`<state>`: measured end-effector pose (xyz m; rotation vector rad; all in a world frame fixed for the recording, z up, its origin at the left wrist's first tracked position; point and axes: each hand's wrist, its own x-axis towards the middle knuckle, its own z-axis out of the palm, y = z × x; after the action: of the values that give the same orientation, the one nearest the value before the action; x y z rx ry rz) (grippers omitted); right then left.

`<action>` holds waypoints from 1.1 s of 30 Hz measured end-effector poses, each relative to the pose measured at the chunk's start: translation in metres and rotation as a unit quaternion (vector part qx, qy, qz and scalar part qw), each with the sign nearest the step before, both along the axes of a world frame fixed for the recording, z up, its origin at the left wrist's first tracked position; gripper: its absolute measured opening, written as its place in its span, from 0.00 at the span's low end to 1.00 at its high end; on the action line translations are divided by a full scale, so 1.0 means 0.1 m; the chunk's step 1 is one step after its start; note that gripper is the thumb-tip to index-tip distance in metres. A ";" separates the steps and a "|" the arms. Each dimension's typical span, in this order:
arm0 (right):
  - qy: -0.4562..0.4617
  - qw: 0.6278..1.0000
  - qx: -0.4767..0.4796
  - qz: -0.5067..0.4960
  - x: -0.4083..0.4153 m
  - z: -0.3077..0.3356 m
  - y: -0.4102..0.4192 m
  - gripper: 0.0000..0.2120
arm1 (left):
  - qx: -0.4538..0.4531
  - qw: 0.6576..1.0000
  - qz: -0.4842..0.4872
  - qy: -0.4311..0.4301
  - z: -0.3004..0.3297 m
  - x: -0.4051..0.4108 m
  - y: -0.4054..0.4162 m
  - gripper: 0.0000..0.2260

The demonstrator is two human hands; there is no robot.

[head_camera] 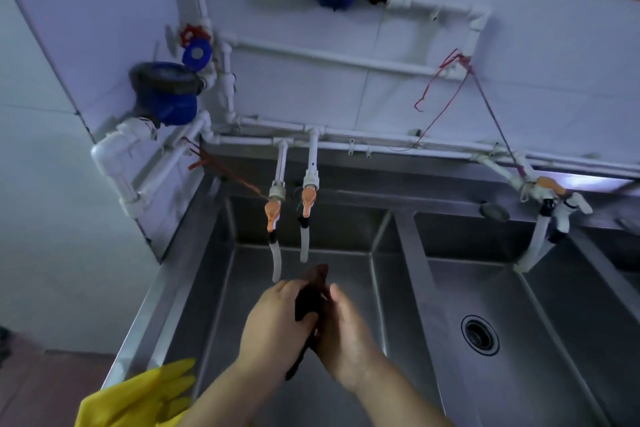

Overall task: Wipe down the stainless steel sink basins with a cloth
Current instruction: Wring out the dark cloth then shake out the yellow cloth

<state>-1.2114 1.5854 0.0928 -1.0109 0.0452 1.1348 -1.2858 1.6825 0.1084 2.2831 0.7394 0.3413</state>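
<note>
Both my hands meet over the left sink basin, pressed around a dark brown cloth. My left hand grips its left side and my right hand closes on its right side. One end of the cloth sticks up above the fingers, and a thin dark strip hangs down below the palms. The hands hide most of the cloth. The middle basin, with a round drain, lies to the right.
Two orange-handled taps with short hoses hang just beyond my hands. A third tap hangs between the middle and right basins. A yellow rubber glove lies on the sink's left rim. White pipes and blue water meters cover the wall.
</note>
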 end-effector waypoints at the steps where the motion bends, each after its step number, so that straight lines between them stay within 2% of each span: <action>1: -0.016 1.000 -0.015 0.006 0.01 -0.02 -0.01 0.23 | 0.001 1.000 0.007 -0.005 0.02 -0.02 0.03 0.12; 3: -0.093 0.994 -0.054 0.015 0.04 -0.03 -0.05 0.17 | -0.009 1.000 0.013 -0.021 0.06 -0.08 0.08 0.09; 4: -0.151 0.985 -0.086 0.019 0.07 0.00 -0.08 0.20 | -0.014 0.999 0.009 -0.028 0.09 -0.11 0.09 0.09; 7: -0.330 0.928 -0.164 0.056 0.14 0.17 -0.17 0.37 | -0.014 0.999 -0.022 -0.034 0.22 -0.17 0.09 0.09; 9: -0.426 0.882 -0.178 0.098 0.18 0.30 -0.20 0.41 | -0.024 0.998 -0.047 -0.032 0.31 -0.17 0.05 0.10; 11: -0.504 0.829 -0.199 0.138 0.24 0.38 -0.25 0.35 | -0.034 0.996 -0.069 -0.032 0.41 -0.13 0.01 0.10; 14: -0.562 0.775 -0.237 0.167 0.35 0.44 -0.38 0.17 | -0.020 0.996 -0.085 -0.017 0.53 -0.02 -0.07 0.10; 17: -0.534 0.795 -0.243 0.156 0.45 0.50 -0.57 0.08 | -0.049 0.995 -0.092 -0.001 0.61 0.09 -0.18 0.03; 19: -0.511 0.814 -0.250 0.118 0.56 0.53 -0.72 0.07 | -0.079 0.993 -0.090 0.001 0.61 0.16 -0.24 0.06; 22: -0.457 0.851 -0.248 0.066 0.72 0.57 -1.04 0.06 | -0.049 0.995 -0.077 0.027 0.58 0.31 -0.39 0.08; 26: -0.438 0.860 -0.261 0.029 0.89 0.64 -1.60 0.07 | -0.086 0.988 -0.120 0.042 0.58 0.58 -0.80 0.10; 29: -0.408 0.873 -0.267 -0.010 1.07 0.68 -2.26 0.15 | -0.134 0.976 -0.168 0.029 0.64 0.89 -1.32 0.10; 33: -0.384 0.875 -0.289 -0.058 1.34 0.67 -3.53 0.09 | -0.148 0.962 -0.229 0.024 0.72 1.43 -2.44 0.10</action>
<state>-1.0778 1.2323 0.1594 -1.9184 -0.2026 0.5383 -1.1424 1.4381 0.1802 2.0994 0.2437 -0.0426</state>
